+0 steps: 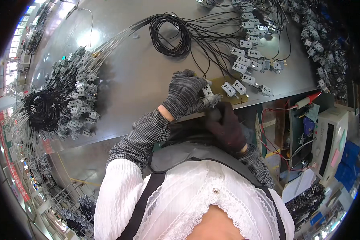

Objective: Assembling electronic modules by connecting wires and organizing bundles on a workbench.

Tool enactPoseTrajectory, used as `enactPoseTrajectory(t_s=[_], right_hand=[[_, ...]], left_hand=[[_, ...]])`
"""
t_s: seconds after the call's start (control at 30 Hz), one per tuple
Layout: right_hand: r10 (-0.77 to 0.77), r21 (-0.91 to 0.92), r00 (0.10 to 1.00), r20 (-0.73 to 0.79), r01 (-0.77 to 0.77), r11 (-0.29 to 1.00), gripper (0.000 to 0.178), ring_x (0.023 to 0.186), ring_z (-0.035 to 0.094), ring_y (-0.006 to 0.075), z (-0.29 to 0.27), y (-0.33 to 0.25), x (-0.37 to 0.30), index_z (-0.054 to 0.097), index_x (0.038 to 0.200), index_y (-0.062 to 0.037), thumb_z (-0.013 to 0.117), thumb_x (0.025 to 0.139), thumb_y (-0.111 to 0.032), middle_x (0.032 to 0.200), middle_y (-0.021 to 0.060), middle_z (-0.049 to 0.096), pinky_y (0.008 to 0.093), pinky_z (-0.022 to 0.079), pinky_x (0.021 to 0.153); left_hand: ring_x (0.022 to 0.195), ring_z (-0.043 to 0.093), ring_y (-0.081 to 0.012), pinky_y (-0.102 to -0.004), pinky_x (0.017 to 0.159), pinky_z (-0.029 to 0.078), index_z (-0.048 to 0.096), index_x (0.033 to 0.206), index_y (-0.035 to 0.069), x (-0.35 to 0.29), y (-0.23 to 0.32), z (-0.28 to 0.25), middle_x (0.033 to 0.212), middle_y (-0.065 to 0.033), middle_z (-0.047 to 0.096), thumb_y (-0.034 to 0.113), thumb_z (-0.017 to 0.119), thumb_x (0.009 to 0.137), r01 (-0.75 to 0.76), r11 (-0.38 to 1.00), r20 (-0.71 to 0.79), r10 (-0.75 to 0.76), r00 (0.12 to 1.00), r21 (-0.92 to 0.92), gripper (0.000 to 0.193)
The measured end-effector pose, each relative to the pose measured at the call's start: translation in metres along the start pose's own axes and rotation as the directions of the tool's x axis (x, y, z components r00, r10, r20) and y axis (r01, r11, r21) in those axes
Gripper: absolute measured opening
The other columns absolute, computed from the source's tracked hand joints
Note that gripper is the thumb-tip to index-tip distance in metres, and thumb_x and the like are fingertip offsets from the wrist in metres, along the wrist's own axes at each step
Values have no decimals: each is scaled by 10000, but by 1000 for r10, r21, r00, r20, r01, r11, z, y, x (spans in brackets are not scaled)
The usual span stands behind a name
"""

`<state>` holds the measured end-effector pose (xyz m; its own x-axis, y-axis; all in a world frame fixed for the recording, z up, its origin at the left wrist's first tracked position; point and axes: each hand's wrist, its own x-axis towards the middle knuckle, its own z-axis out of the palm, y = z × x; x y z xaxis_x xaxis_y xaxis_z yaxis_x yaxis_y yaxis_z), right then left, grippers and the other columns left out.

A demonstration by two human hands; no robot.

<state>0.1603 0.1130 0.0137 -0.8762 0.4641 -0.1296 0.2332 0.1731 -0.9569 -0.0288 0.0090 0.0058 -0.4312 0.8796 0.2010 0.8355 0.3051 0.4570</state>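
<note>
Head view: near the tabletop (128,96) edge, the left hand (185,92) has its fingers clamped on a grey plug (207,90); the blurred right hand's (228,128) finger state is unclear. A steady grip should help.

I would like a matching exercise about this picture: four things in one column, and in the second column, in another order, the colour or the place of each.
Column one:
1. Left hand
2. Right hand
3. Upper coil of black cable
4. Red-tipped probe

Column two:
A. On the metal table, farther from the person than both hands
B. In a dark reddish glove
C. At the right, near the pale instrument box
D. In a mottled grey glove, holding a small grey plug

Right pairs: 1-D, 2-B, 3-A, 4-C.
</note>
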Motion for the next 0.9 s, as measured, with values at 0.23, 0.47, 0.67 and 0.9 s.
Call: enactPoseTrajectory(t_s=[0.23,0.47,0.67,0.9], right_hand=[[266,738,871,413,-492,462,333,640,509,149,4,25,-3,598,1116,-132,592,1083,-464,927,43,622,321,451,618],[23,749,753,657,-649,-132,367,888,559,132,3,18,-1,601,1236,-109,554,1109,-451,975,24,595,323,487,741],[80,823,932,354,-351,448,455,1195,632,235,-9,-4,21,578,1388,-3,553,1120,-370,1201,94,663,403,518,1022],[-51,152,999,19,47,987,347,1083,675,199,-29,13,33,682,1322,-30,547,1125,-281,1235,85,704,326,533,966]], left_hand=[[1075,703,-417,-513,1034,494,729,1274,82,-6,1,-3,1110,-153,774,562,842,817,128,985,140,-111,984,-119,672],[1183,652,-422,-459,1043,544,559,1525,133,-26,-45,-9,1329,-208,668,48,776,893,-28,931,100,69,993,-365,673],[1116,673,-344,-409,1001,555,573,1521,142,-24,-43,-12,1271,-151,687,12,781,885,133,671,188,10,982,-730,682],[999,662,-266,-397,916,566,593,1500,150,-7,-27,4,1103,-103,667,0,784,882,-2,785,132,107,986,-619,664]])
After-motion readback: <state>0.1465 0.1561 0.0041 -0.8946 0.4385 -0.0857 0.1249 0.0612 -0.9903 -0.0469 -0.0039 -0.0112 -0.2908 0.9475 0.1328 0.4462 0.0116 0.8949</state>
